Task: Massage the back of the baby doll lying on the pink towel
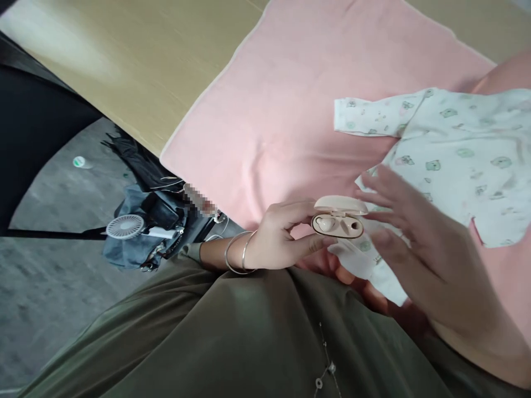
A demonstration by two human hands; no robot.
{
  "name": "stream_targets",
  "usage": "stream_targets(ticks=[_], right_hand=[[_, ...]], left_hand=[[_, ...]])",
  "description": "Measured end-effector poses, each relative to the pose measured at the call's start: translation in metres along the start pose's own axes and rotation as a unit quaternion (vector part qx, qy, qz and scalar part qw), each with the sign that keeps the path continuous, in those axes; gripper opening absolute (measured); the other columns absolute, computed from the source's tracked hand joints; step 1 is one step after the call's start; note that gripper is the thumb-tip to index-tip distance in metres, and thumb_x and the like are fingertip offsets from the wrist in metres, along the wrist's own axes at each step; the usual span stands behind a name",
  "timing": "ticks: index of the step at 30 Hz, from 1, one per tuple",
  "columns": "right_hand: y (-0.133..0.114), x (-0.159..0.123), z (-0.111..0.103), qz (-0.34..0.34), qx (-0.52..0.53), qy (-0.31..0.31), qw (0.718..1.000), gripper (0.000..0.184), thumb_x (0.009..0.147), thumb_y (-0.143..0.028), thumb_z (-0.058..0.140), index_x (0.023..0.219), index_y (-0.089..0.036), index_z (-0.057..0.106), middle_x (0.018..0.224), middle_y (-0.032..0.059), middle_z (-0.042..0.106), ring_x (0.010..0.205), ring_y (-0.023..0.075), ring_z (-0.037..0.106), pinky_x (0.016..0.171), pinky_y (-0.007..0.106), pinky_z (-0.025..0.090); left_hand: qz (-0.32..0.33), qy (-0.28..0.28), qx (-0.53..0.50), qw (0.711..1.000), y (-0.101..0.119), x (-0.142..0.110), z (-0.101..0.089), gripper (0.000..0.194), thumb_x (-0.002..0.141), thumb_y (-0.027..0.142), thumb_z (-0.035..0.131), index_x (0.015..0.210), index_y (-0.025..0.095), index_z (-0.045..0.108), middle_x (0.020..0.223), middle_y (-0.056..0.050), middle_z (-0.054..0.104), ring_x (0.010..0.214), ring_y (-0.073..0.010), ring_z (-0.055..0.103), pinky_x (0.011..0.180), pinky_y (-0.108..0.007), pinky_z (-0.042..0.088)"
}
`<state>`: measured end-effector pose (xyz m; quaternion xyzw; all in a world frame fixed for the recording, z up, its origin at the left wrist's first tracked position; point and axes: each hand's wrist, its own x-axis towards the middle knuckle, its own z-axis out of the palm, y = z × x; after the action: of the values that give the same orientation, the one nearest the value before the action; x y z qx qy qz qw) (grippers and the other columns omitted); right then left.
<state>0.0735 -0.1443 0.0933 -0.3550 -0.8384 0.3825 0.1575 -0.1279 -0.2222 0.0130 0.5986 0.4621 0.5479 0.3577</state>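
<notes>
My left hand (282, 235) is closed around a small pink earbud case (338, 218), lid flipped up, with one earbud visible inside. Two thin bangles circle that wrist. My right hand (415, 232) hovers just right of the case with fingers spread and blurred by motion, holding nothing. Under and behind it lies a white baby garment (464, 155) printed with small bears, spread on a pink towel (290, 99).
The pink towel covers a light wooden table (136, 72). On the grey floor at left sits a dark bag (145, 232) with a small white fan (124, 226) and cables. My olive-green clothing (232, 342) fills the bottom.
</notes>
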Motion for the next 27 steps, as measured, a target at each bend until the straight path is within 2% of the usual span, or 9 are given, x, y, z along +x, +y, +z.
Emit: stream_targets(ticks=[2, 5, 7, 10, 12, 14, 17, 21, 27], right_hand=[[0.0, 0.003, 0.004, 0.0, 0.013, -0.016, 1.0, 0.037, 0.104, -0.04, 0.051, 0.14, -0.029, 0.054, 0.107, 0.0021, 0.068, 0.088, 0.0204, 0.068, 0.067, 0.026, 0.058], [0.001, 0.005, 0.009, 0.001, 0.005, 0.015, 1.0, 0.026, 0.103, -0.034, 0.054, 0.127, -0.029, 0.066, 0.087, -0.0014, 0.071, 0.067, 0.0157, 0.067, 0.056, 0.022, 0.053], [-0.001, 0.005, 0.01, 0.01, -0.001, 0.033, 0.999, 0.024, 0.102, -0.032, 0.057, 0.123, -0.03, 0.068, 0.082, -0.003, 0.071, 0.062, 0.0144, 0.066, 0.052, 0.02, 0.051], [-0.006, 0.004, 0.012, 0.019, -0.019, 0.068, 0.997, 0.023, 0.101, -0.03, 0.059, 0.12, -0.03, 0.07, 0.08, -0.0036, 0.071, 0.06, 0.0139, 0.065, 0.049, 0.019, 0.05], [-0.009, 0.002, 0.014, 0.016, -0.038, 0.094, 0.995, 0.023, 0.1, -0.029, 0.059, 0.12, -0.029, 0.071, 0.074, -0.0037, 0.07, 0.058, 0.0138, 0.065, 0.051, 0.02, 0.051], [-0.009, 0.0, 0.018, 0.003, -0.055, 0.117, 0.992, 0.024, 0.099, -0.029, 0.061, 0.12, -0.028, 0.071, 0.07, -0.0038, 0.068, 0.056, 0.0138, 0.064, 0.053, 0.021, 0.052], [-0.008, -0.003, 0.025, -0.016, -0.077, 0.136, 0.988, 0.025, 0.098, -0.028, 0.062, 0.122, -0.027, 0.071, 0.07, -0.0035, 0.068, 0.054, 0.0133, 0.062, 0.054, 0.022, 0.052], [-0.007, -0.004, 0.029, -0.013, -0.086, 0.128, 0.988, 0.026, 0.097, -0.029, 0.063, 0.122, -0.027, 0.071, 0.069, -0.0027, 0.068, 0.054, 0.0139, 0.061, 0.054, 0.024, 0.053], [-0.01, -0.004, 0.028, 0.008, -0.062, 0.104, 0.993, 0.025, 0.097, -0.029, 0.063, 0.121, -0.029, 0.071, 0.073, -0.0024, 0.07, 0.052, 0.0145, 0.061, 0.051, 0.025, 0.053]], left_hand=[[-0.004, -0.015, 0.002, 1.0, 0.001, 0.002, 0.002, 0.021, 0.083, 0.021, 0.076, 0.101, 0.014, 0.07, 0.089, -0.008, 0.074, 0.079, -0.0163, 0.069, 0.068, -0.024, 0.055], [0.002, -0.019, 0.001, 1.0, -0.001, 0.004, 0.005, 0.02, 0.082, 0.021, 0.076, 0.1, 0.014, 0.069, 0.085, -0.006, 0.073, 0.075, -0.0139, 0.068, 0.065, -0.022, 0.055], [0.025, 0.021, -0.013, 0.999, -0.006, 0.004, 0.009, 0.034, 0.081, 0.021, 0.076, 0.113, 0.015, 0.065, 0.093, -0.006, 0.073, 0.083, -0.0157, 0.07, 0.07, -0.024, 0.058], [0.107, 0.128, -0.005, 0.986, -0.014, 0.001, 0.012, 0.055, 0.08, 0.023, 0.076, 0.13, 0.016, 0.055, 0.113, -0.011, 0.069, 0.099, -0.0201, 0.069, 0.076, -0.028, 0.062], [0.163, 0.16, 0.067, 0.971, -0.016, 0.001, 0.013, 0.05, 0.081, 0.024, 0.075, 0.127, 0.016, 0.058, 0.118, -0.011, 0.067, 0.102, -0.0209, 0.069, 0.08, -0.031, 0.063], [0.185, 0.155, 0.153, 0.958, -0.012, 0.001, 0.012, 0.039, 0.083, 0.024, 0.074, 0.119, 0.016, 0.062, 0.115, -0.011, 0.069, 0.101, -0.0204, 0.07, 0.085, -0.032, 0.062], [0.168, 0.139, 0.201, 0.955, -0.005, 0.003, 0.011, 0.032, 0.085, 0.019, 0.072, 0.115, 0.015, 0.063, 0.109, -0.01, 0.071, 0.099, -0.0186, 0.07, 0.085, -0.029, 0.062], [0.124, 0.141, 0.144, 0.971, -0.002, 0.005, 0.013, 0.02, 0.087, 0.016, 0.071, 0.107, 0.015, 0.067, 0.101, -0.008, 0.071, 0.092, -0.0158, 0.071, 0.08, -0.026, 0.061], [0.092, 0.15, 0.145, 0.974, -0.003, -0.001, 0.009, 0.01, 0.09, 0.027, 0.068, 0.096, 0.019, 0.069, 0.107, -0.007, 0.065, 0.094, -0.0149, 0.067, 0.079, -0.028, 0.06]])
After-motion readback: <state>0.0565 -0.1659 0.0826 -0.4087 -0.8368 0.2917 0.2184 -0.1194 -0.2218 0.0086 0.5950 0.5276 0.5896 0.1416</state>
